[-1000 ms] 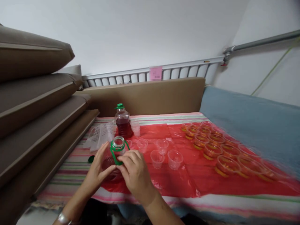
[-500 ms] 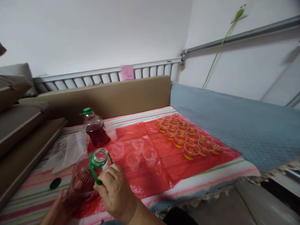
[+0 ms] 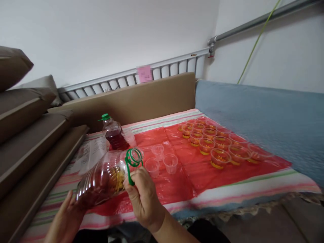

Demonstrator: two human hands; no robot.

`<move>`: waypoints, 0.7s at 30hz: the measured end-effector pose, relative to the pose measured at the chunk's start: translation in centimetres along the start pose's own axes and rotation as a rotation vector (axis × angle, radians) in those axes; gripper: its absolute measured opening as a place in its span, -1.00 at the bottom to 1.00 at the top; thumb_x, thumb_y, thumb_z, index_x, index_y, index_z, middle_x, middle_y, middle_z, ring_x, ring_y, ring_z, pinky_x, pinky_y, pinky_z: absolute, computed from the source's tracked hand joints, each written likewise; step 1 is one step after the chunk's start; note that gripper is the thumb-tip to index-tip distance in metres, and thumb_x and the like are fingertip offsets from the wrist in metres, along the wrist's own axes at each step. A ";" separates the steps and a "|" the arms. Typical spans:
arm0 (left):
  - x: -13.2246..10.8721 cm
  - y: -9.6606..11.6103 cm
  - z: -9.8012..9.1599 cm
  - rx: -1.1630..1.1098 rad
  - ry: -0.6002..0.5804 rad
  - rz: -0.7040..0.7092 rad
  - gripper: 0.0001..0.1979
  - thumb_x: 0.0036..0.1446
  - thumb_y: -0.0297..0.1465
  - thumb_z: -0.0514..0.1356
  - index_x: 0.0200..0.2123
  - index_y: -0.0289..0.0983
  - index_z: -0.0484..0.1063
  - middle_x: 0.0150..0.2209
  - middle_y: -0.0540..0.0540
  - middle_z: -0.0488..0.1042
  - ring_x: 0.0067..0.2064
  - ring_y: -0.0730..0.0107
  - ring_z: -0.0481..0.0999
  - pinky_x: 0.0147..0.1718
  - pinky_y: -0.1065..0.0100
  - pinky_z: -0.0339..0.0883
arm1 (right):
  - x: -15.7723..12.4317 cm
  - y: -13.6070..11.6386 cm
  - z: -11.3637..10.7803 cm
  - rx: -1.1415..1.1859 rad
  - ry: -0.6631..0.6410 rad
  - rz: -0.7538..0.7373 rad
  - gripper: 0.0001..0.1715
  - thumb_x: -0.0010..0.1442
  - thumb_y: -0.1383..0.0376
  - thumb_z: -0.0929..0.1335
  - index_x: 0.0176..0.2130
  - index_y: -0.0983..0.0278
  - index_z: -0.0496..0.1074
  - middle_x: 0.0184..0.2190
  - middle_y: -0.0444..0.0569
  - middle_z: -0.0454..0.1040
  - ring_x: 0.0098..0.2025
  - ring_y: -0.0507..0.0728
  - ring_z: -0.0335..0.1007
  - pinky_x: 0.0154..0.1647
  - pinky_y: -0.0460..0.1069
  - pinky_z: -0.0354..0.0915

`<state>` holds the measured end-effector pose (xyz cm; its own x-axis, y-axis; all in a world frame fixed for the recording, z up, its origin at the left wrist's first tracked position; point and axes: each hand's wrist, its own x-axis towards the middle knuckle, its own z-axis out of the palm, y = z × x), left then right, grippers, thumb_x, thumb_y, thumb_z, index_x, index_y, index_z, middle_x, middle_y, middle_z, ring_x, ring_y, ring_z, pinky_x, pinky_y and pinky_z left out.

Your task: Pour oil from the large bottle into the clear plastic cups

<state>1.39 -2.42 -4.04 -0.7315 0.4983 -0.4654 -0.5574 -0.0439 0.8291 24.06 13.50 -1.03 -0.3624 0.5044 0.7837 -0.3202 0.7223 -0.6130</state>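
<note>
A clear plastic jug (image 3: 97,180) with dark red liquid and yellow bits inside leans far over, its uncapped mouth towards the cups. My right hand (image 3: 145,195) is closed round its green carry handle (image 3: 130,173), just below the neck. At the jug's base, my left hand (image 3: 68,214) cups the bottom, thumb up along the side; its other fingers are partly hidden underneath. Beyond the mouth stand three clear plastic cups, among them a near cup (image 3: 152,167) and a right-hand cup (image 3: 170,163); no liquid shows in them.
Several cups with yellow contents (image 3: 220,158) stand in rows on the red plastic sheet (image 3: 177,184). A second jug (image 3: 115,136), green-capped, stands behind beside stacked cups (image 3: 129,136). Cushions (image 3: 32,148) pile up at left; a blue-covered backrest (image 3: 253,111) borders the right.
The jug has been raised and tipped from nearly upright, its mouth swinging right towards the cups. Both hands moved with it. The view has shifted; the green cap on the cloth no longer shows.
</note>
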 end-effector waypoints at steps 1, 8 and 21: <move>-0.9 0.3 0.3 0.014 0.026 0.022 -0.64 -0.05 -0.12 0.24 -0.30 -0.28 0.58 -0.26 -0.16 0.64 0.04 -0.01 0.48 -0.04 0.16 0.42 | -0.1 -0.1 -0.1 0.011 0.010 0.017 -0.77 0.34 0.25 0.11 -0.33 0.21 0.22 -0.41 -0.07 0.31 -0.28 0.10 0.23 -0.21 0.02 0.23; -5.3 0.2 1.2 0.043 0.158 -0.048 -0.76 -0.01 -0.29 0.19 -0.32 -0.26 0.58 -0.22 -0.11 0.63 0.05 0.07 0.48 -0.14 0.23 0.51 | -0.9 0.1 0.5 0.012 0.071 0.174 -0.73 0.32 0.26 0.12 -0.43 0.20 0.14 -0.47 -0.10 0.26 -0.35 0.09 0.21 -0.31 -0.01 0.18; -5.3 0.5 -2.3 0.253 0.071 0.113 -0.50 -0.24 -0.24 0.39 -0.11 -0.12 0.55 -0.03 -0.01 0.56 0.26 -0.03 0.20 0.08 0.14 0.37 | -1.6 1.6 2.0 -0.002 0.135 0.324 -0.71 0.30 0.26 0.17 -0.47 0.21 0.17 -0.49 -0.09 0.31 -0.37 0.08 0.27 -0.34 -0.03 0.19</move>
<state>4.11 -7.08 -1.88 -0.8137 0.4405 -0.3792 -0.3621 0.1262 0.9236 22.33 12.89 -3.50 -0.3257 0.7658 0.5545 -0.2054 0.5152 -0.8321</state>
